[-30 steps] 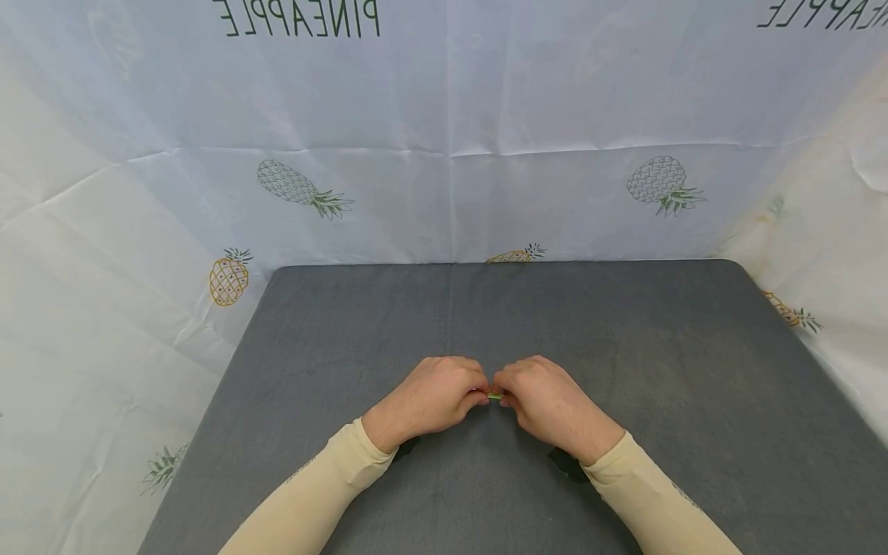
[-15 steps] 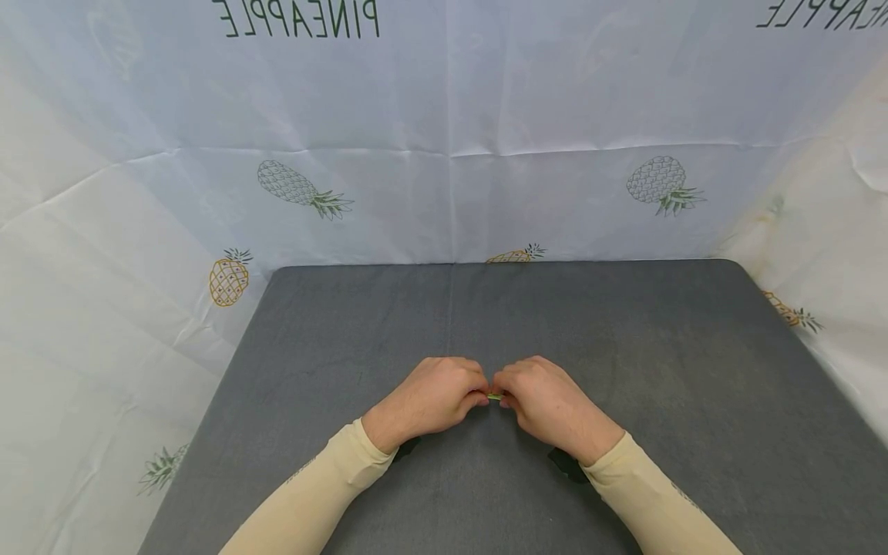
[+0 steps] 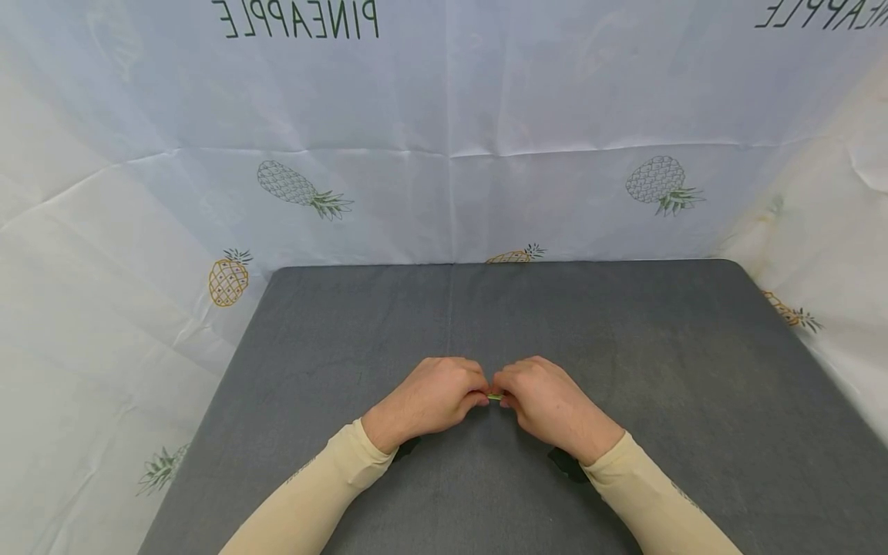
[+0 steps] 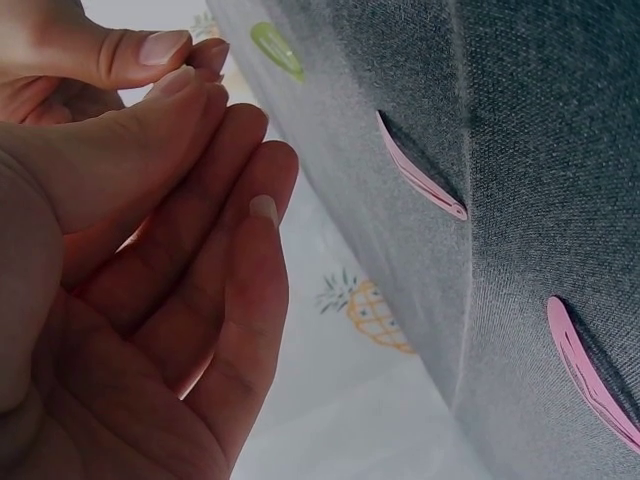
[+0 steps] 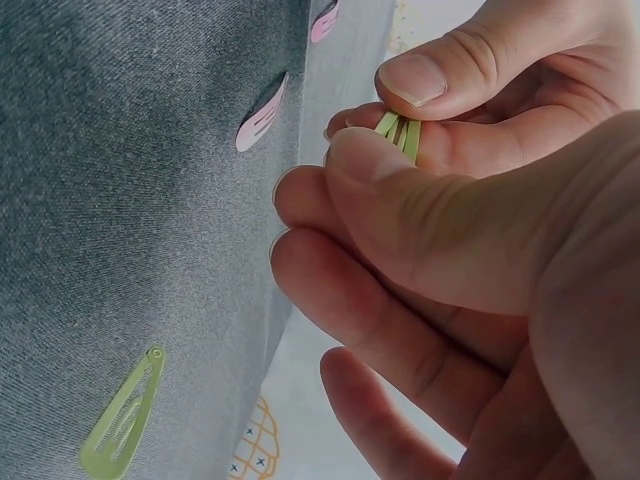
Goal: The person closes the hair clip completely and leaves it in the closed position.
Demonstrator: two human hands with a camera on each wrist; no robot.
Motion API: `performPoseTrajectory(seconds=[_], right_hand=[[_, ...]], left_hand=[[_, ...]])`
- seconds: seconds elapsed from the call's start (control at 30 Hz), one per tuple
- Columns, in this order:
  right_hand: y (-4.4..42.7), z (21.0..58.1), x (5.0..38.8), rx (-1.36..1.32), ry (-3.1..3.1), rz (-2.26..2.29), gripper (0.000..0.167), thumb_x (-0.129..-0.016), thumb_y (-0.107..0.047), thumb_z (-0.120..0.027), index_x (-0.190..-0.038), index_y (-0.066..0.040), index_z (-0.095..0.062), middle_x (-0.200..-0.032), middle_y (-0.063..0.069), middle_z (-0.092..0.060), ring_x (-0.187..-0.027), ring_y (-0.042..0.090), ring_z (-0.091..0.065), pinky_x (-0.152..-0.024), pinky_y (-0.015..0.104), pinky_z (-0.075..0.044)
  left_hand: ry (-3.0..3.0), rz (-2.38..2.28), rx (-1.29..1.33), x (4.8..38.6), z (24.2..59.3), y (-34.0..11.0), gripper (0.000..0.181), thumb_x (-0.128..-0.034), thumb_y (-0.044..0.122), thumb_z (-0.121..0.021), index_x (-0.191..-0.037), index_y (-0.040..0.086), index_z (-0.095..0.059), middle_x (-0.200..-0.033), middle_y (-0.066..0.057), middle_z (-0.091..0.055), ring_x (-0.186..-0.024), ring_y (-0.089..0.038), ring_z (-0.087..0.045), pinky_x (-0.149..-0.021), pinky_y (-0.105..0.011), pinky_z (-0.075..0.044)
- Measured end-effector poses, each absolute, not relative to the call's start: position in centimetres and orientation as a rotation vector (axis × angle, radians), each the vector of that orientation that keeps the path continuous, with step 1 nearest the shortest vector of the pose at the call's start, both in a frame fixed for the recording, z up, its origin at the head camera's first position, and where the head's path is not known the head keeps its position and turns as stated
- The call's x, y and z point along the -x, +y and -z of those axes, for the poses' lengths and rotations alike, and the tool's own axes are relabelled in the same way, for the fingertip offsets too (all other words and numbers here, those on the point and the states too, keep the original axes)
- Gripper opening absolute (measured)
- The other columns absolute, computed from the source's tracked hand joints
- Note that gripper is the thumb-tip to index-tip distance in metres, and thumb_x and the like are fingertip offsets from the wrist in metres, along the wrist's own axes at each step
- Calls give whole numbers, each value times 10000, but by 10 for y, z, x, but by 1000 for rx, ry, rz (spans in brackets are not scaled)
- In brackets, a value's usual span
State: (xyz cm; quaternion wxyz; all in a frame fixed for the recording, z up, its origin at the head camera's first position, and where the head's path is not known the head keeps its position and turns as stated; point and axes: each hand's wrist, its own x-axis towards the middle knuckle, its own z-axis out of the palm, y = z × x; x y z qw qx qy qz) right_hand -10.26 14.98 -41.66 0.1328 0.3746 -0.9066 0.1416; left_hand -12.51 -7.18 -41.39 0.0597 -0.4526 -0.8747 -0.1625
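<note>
Two-handed pinch above the counter (image 3: 361,316), roughly midway between its left and right edges: left hand (image 3: 432,395) clamped on one side of a green snap hair clip (image 5: 411,139), probably light, springy, slippery metal best taken by its edges; right hand (image 3: 551,402) clamped on the other.

From where I sat, the head camera showed me a small draped booth, its wider building impossible to tell: home, office or lab. White fabric curtains (image 3: 388,92) hung behind and along both sides, printed with pineapple drawings (image 3: 655,181) and mirror-reversed "PINEAPPLE" lettering (image 3: 298,18), a homely pattern like a shower curtain's. Inside them I saw a round-cornered table (image 3: 624,324) topped with dark grey woven cloth.
</note>
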Motion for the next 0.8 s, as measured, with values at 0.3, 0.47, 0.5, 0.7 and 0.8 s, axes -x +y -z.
performPoseTrajectory(seconds=[0.3, 0.47, 0.5, 0.7, 0.8], right_hand=[[149, 417, 103, -1090, -2652, -420, 312, -833, 58, -864, -788, -198, -690, -726, -79, -666, -686, 70, -630, -846, 380, -593], [150, 417, 102, -1091, -2662, -422, 301, -834, 48, -872, -792, -194, -697, -732, -77, -672, -693, 75, -640, -858, 384, -597], [150, 418, 102, -1091, -2663, -422, 300, -834, 48, -871, -792, -194, -699, -732, -77, -672, -693, 75, -641, -858, 383, -597], [150, 418, 102, -1099, -2668, -426, 283, -838, 62, -856, -818, -190, -729, -752, -79, -691, -709, 73, -653, -867, 392, -602], [150, 419, 103, -1101, -2667, -425, 277, -841, 70, -846, -843, -190, -750, -768, -77, -707, -716, 73, -660, -871, 392, -603]], left_hand=[[-2643, 486, 1380, 125, 413, -73, 46, -969, 216, -821, -924, 225, -825, -919, 96, -751, -715, -19, -584, -667, -193, -507], [-2633, 484, 1389, 125, 414, -73, 50, -970, 226, -821, -921, 219, -826, -926, 89, -757, -713, -20, -592, -662, -187, -505], [-2631, 484, 1391, 125, 414, -73, 48, -970, 225, -821, -923, 218, -827, -929, 89, -759, -716, -21, -597, -663, -187, -507], [-2621, 479, 1398, 125, 413, -73, 49, -983, 221, -808, -953, 216, -847, -956, 91, -777, -755, -33, -651, -686, -198, -538], [-2621, 469, 1399, 125, 413, -73, 56, -988, 227, -803, -961, 224, -852, -977, 97, -787, -779, -37, -676, -698, -207, -553]])
